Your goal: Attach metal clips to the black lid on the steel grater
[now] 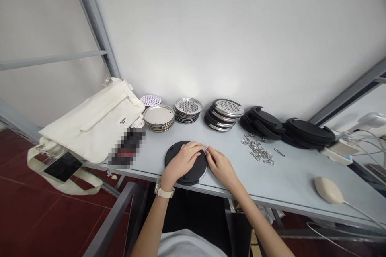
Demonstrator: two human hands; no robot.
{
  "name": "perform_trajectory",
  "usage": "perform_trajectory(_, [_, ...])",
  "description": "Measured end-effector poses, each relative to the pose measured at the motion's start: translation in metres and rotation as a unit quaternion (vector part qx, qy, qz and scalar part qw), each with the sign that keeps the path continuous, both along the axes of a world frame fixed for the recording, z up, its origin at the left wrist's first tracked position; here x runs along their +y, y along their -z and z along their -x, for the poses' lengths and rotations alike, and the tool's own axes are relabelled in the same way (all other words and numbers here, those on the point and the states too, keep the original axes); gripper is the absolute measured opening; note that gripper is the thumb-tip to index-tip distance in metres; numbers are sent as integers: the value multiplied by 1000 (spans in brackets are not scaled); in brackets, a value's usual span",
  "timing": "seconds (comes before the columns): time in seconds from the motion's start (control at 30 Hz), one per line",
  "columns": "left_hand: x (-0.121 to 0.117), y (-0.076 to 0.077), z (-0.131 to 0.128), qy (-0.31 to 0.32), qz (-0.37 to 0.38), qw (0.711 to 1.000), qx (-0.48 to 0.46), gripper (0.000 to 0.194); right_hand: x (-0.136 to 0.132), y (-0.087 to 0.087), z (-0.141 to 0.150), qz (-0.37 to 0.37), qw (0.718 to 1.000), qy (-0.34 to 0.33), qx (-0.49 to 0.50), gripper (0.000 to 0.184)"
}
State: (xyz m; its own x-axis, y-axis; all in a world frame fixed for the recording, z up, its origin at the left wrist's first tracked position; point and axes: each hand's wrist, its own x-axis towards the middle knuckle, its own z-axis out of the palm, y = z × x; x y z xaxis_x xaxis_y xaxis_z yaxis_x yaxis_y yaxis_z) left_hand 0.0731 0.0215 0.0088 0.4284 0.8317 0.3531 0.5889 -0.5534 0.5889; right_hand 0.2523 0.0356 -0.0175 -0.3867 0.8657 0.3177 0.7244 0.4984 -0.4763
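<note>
A black round holder (pixel 194 170) with small slots lies flat near the table's front edge. Along its right side shows a thin silver rim, as of a metal disc under it. My left hand (pixel 183 161), with a pale watch on the wrist, presses over the holder, fingers together and reaching its upper right edge. There my right hand (pixel 221 166) meets it, fingertips pinched at the rim; whatever sits between them is too hidden to name. To the right lies a pile of small metal clips (pixel 261 152), with one loose clip (pixel 279 152) beside it.
Behind stand stacks of plain metal discs (pixel 159 115), grater discs (pixel 188 107) and grater discs in black holders (pixel 228 108). Black holders (pixel 263 122) are stacked farther right. A white bag (pixel 96 120) lies left, near a dark phone (pixel 62 167). A corded cream mouse-like device (pixel 328 190) sits right.
</note>
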Motion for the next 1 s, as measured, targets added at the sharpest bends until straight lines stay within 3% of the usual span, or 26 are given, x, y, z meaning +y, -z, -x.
perform_trajectory(0.5, [-1,0,0,5,4,1000,-4,37,1,2,0,-16,1000,3,-4,21])
perform_trajectory(0.8, [0,2,1,6,-3,1000,8,37,2,5,-2,16,999,27,28,20])
perform_trajectory(1.0, [0,7,1,-13,-3,1000,14,38,2,5,2,-45,998,4,-45,21])
